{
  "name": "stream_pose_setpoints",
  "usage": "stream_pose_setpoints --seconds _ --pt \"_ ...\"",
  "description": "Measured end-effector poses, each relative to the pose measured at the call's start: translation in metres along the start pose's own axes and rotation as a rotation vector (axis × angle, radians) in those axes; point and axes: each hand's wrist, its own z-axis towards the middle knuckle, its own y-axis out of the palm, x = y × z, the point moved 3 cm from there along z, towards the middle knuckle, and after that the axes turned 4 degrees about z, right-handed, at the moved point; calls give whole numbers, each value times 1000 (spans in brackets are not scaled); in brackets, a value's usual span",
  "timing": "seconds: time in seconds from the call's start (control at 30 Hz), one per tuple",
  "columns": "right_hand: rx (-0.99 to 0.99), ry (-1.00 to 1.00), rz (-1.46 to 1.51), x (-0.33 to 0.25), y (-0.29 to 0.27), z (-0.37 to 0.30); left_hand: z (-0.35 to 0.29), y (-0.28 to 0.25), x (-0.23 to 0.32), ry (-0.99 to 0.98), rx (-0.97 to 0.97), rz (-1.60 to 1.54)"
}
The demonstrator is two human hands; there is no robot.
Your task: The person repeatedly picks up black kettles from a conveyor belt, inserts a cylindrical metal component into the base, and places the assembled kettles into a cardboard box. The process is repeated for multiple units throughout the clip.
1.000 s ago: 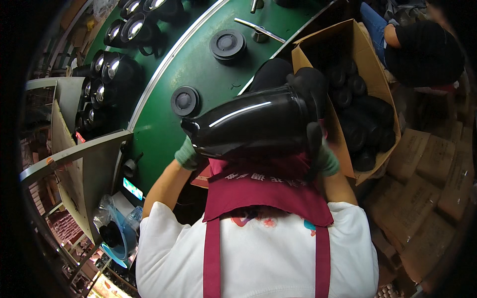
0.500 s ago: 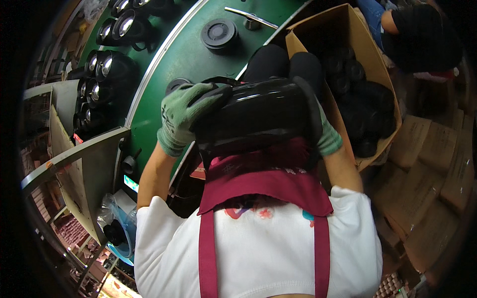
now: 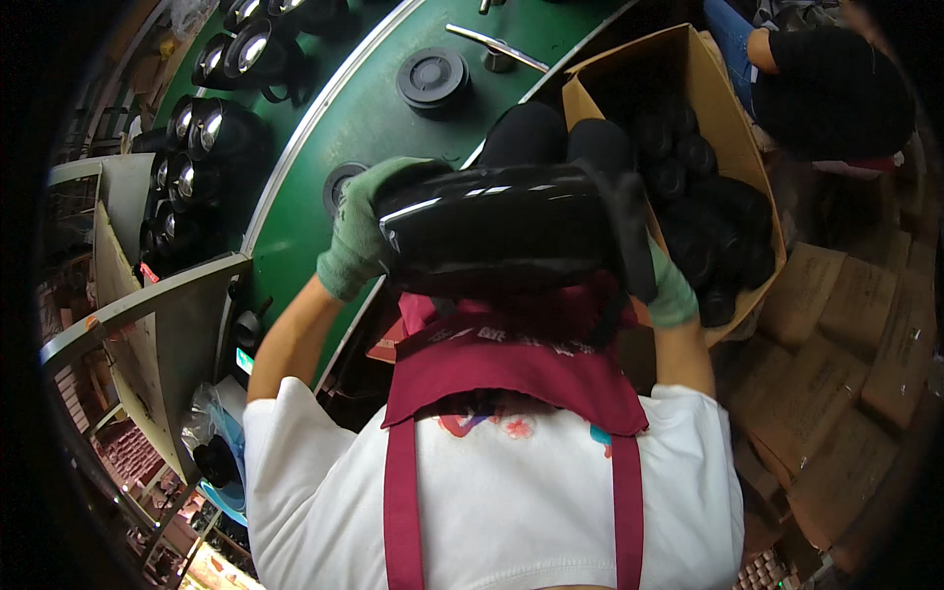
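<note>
I hold a glossy black rounded vessel (image 3: pixel 497 231) on its side across my lap, above my maroon apron (image 3: pixel 511 369). My left hand (image 3: pixel 362 221), in a green glove, is closed around its left end, with the fingers partly hidden behind it. At the opposite end my right hand (image 3: pixel 665 280), gloved in green with a dark palm, presses against the vessel. Its fingers show only as a dark blur. Just beyond the left hand, a round black disc-shaped part (image 3: pixel 344 185) lies on the green work surface (image 3: pixel 344 123).
Farther up the green surface sit stacked black discs (image 3: pixel 433 77) and a metal bar on a post (image 3: pixel 497 47). Several black jugs (image 3: pixel 236 133) with shiny openings stand at left. A cardboard box (image 3: pixel 752 128) of black parts is at right, near stacked cartons (image 3: pixel 836 344) and another person (image 3: pixel 826 88).
The vessel has turned in my hands, showing a smoother, more even side. My left hand has shifted from over its top edge to around its end, and more of the disc beside it shows.
</note>
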Motion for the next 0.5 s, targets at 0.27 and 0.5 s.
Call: stream_pose_setpoints --seconds 0.27,0.5 --pt "151 -438 -192 16 10 18 15 -1 18 70 40 -37" --pt "-48 -9 5 33 -16 22 46 11 68 548 -327 641"
